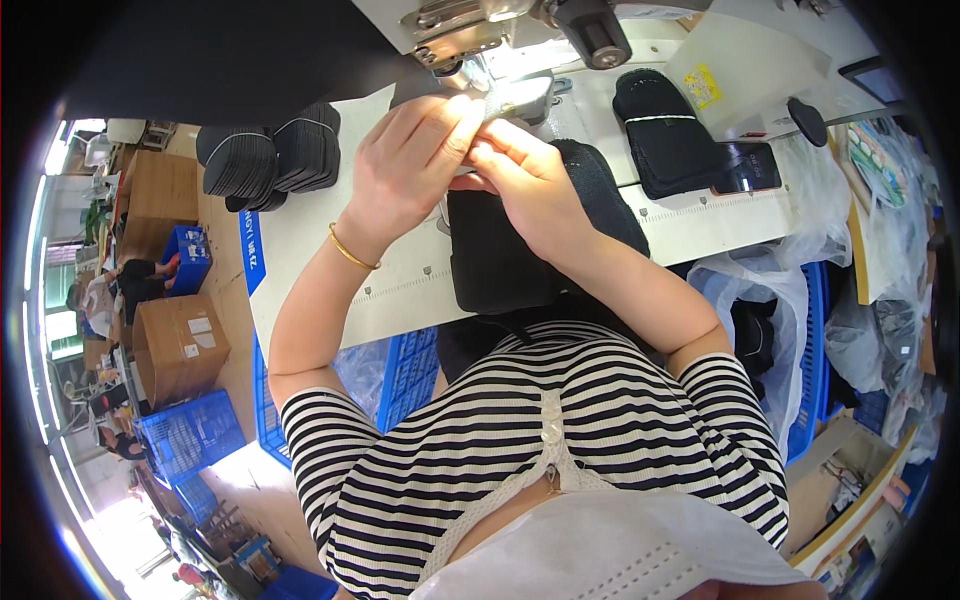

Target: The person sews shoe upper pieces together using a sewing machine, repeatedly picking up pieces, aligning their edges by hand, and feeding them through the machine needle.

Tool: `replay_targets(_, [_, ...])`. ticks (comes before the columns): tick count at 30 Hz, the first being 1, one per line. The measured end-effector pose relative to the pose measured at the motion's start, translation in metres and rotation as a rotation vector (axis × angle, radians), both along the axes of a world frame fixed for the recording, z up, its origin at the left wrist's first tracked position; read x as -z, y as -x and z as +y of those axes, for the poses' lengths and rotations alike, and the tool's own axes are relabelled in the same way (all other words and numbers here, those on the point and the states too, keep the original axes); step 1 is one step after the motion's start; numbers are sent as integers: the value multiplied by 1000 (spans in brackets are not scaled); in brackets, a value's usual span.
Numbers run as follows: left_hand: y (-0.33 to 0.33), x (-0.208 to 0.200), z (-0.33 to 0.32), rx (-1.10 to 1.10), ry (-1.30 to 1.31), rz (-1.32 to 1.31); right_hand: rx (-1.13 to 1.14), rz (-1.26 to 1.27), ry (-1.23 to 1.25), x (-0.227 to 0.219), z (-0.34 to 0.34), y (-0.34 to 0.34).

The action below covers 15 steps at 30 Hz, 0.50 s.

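Observation:
Both my hands are raised close together under the head of a sewing machine (460,50), beside its brightly lit needle area. My left hand (415,160) has its fingers bent and pressed together. Its fingertips meet those of my right hand (525,185), which is closed in a pinch. Whatever lies between the fingers is hidden by them and by glare. Below the hands, black padded pieces (490,255) lie at the table's near edge. Another black rounded piece (605,200) sits just right of my right hand, partly behind my forearm.
Bundled black sole-shaped pieces (305,150) stand at the table's left. A banded black stack (655,130) lies at the right beside a phone (750,168). Blue crates (410,375) stand below the white table (390,310). Cardboard boxes (180,345) are on the left floor.

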<state>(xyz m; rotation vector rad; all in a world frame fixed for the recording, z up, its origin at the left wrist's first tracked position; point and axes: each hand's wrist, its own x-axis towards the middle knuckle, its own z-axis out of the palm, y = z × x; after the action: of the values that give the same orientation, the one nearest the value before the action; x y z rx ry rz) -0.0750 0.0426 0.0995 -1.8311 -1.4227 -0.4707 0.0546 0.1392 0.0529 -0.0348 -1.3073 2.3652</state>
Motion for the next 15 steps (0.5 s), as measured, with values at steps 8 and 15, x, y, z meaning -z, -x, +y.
replay_targets(8, [1, -3, 9, -25, -42, 6, 13, 23, 50, -5, -3, 2])
replay_targets(15, [-5, -5, 12, -49, -51, 9, -9, 31, 22, -6, -1, 0])
